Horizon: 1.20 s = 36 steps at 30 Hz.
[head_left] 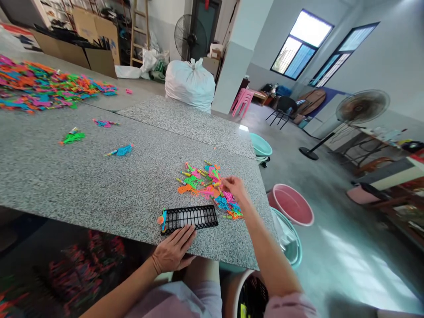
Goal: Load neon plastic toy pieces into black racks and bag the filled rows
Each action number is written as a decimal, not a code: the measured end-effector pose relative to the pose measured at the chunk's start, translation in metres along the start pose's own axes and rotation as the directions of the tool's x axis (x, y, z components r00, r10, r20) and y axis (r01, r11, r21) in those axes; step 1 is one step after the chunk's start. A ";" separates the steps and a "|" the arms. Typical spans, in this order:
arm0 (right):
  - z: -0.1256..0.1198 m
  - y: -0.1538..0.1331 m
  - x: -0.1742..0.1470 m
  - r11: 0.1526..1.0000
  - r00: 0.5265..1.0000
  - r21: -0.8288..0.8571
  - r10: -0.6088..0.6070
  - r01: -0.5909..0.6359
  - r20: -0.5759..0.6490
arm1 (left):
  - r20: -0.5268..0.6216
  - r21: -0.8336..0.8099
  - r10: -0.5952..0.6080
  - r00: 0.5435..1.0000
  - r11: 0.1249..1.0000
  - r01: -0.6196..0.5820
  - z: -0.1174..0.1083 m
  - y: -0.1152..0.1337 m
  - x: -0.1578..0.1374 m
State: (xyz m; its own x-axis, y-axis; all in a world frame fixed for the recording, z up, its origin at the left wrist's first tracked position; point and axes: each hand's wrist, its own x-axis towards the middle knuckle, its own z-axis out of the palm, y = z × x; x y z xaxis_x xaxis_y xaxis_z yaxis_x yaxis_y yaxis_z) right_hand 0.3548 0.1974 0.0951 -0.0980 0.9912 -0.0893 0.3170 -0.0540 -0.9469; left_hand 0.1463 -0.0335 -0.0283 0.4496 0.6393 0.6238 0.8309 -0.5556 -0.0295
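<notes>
A black plastic rack [207, 216] lies flat near the front edge of the speckled table [142, 185], its long axis running left to right across the person, the right end tipped slightly away. A slim blue piece [164, 219] with an orange end sits at the rack's left end, set crosswise to that axis. The left hand [174, 246] is on the rack's near long side, fingers laid out flat and close together, the thumb apart and lower. Just beyond the rack and off its right end spreads a small pile of bright plastic pieces [193, 181], pointing every which way. The right hand [233, 186] is much the nearer to it, coming in from the right with fingertips bunched at its right side; whether they pinch a piece cannot be told. The blue piece is thus at the end of the rack farther from that hand. Farther left lie a loose blue bundle [124, 150] and a green one [73, 138], then a large multicoloured heap [49, 86]. A tied white sack [190, 84] stands at the back, and a pink basin [293, 205] is off to the right.
</notes>
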 end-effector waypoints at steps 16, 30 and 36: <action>0.000 0.030 -0.090 0.125 0.919 -0.916 -0.159 0.382 0.362 | 0.056 -0.019 0.014 0.998 1.000 -0.013 -0.003 -0.001 0.000; 0.116 0.007 -0.096 0.923 0.924 -0.270 -0.175 0.274 0.339 | 0.018 -0.020 -0.014 1.000 1.000 0.015 0.001 0.002 -0.003; 0.163 -0.006 -0.088 0.820 0.811 -0.348 -0.218 0.454 0.543 | 0.027 -0.033 -0.023 0.999 0.999 0.024 0.010 0.005 -0.011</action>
State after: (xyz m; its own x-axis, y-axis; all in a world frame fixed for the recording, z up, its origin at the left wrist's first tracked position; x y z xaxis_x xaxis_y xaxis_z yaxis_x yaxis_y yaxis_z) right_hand 0.2074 0.0905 0.0583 -0.6614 0.7493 -0.0335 0.5437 0.4482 -0.7096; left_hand 0.1489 -0.0381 -0.0429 0.4393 0.6662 0.6027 0.8301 -0.5575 0.0112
